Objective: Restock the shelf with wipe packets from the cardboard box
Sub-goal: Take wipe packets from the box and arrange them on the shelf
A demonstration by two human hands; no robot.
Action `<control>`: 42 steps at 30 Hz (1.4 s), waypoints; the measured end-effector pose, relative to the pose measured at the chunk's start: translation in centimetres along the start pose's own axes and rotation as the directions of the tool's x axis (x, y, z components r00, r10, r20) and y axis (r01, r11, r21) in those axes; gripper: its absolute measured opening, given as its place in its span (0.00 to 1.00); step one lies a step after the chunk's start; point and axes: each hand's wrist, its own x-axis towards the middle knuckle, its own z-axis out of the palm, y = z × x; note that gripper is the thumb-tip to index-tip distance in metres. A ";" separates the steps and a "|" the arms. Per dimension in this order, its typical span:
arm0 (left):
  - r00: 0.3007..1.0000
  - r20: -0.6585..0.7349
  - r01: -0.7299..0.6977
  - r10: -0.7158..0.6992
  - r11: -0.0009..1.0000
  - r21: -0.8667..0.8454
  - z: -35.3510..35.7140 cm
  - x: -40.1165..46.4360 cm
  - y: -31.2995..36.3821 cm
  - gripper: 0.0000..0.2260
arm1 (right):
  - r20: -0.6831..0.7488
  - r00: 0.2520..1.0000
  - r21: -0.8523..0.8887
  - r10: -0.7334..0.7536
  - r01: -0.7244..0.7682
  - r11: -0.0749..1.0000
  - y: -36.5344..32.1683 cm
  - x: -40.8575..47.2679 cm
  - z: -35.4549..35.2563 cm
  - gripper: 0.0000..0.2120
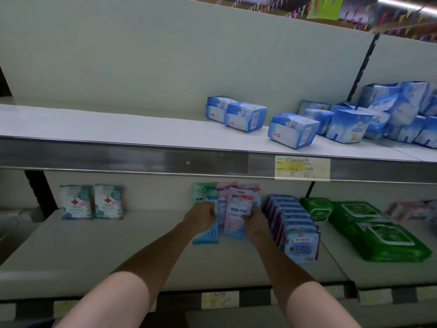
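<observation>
Both hands (227, 217) gripping wipe packets (237, 207) upright, pale lower shelf (118, 245), shop aisle

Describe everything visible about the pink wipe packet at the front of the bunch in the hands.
The pink wipe packet is a flat, soft-looking glossy pouch, pink fading to pale, printed with a blue "999" and small characters. It stands roughly upright above the lower shelf, in front of similar packets. The right hand grips its right edge; the left hand holds the bunch's left side.

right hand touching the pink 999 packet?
Touching. The head view shows the right hand with its fingers wrapped over the lower right edge of the pink 999 packet, no gap visible between them.
</observation>
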 end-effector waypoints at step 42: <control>0.989 -0.132 0.088 -0.070 0.987 0.136 0.8 -7.6 -2.1 0.05 | 0.389 0.921 0.088 -0.011 -0.026 0.996 -3.9 -9.2 1.0 0.06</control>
